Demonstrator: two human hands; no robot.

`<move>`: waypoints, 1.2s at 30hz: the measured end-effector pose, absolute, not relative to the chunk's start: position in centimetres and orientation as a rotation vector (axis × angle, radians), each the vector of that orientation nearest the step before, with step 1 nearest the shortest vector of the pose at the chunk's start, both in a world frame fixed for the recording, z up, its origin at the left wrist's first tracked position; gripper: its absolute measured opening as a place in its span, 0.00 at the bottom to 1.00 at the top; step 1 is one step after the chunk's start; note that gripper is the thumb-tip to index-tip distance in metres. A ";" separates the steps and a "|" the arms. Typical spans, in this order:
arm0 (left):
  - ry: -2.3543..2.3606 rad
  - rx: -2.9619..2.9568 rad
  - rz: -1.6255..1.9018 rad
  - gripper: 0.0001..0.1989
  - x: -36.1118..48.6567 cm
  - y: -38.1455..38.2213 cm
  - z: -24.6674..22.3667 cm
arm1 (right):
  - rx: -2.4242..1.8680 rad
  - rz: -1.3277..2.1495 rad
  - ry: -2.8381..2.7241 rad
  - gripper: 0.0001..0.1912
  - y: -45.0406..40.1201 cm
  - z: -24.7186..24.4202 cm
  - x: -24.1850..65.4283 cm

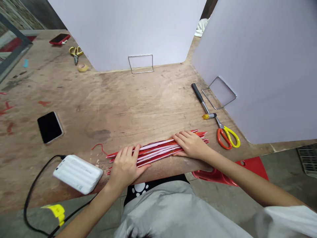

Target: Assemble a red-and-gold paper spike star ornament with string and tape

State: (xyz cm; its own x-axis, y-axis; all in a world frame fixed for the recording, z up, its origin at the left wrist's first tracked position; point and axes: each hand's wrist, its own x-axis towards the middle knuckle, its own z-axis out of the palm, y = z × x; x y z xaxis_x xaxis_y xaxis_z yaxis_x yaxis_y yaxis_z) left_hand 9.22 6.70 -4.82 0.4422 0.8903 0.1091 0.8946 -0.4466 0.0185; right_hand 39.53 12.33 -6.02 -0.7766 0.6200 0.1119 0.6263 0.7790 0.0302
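Wooden counter [138, 99] fills middle of frame, white panels [138, 29] stand at upper center and upper right. Bundle of folded red-and-white paper [156, 152] lies at lower center, along front edge of counter; long axis runs left to right, right end little higher in frame. Both hands equally near, one toward each end. Left hand [125, 167] curls over left part, fingers on top, thumb along near side. Right hand [190, 144] clasps right part likewise, fingers close together, paper tips beyond it. Orange-yellow scissors [223, 127] and hammer [201, 99] lie at right of frame.
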 end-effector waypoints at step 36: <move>-1.484 -2.565 -0.010 0.24 8.6 6.8 -5.5 | -0.881 -0.253 -2.523 0.22 11.6 -6.4 41.1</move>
State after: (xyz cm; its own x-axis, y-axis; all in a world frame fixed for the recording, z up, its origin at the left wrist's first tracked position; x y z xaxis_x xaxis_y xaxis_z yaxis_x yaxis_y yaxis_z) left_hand 8.57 6.78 -5.52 0.5023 0.8595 0.0948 0.8608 -0.4865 -0.1499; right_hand 41.13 11.58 -6.38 -0.6929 0.5436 0.4737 0.6269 0.7787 0.0233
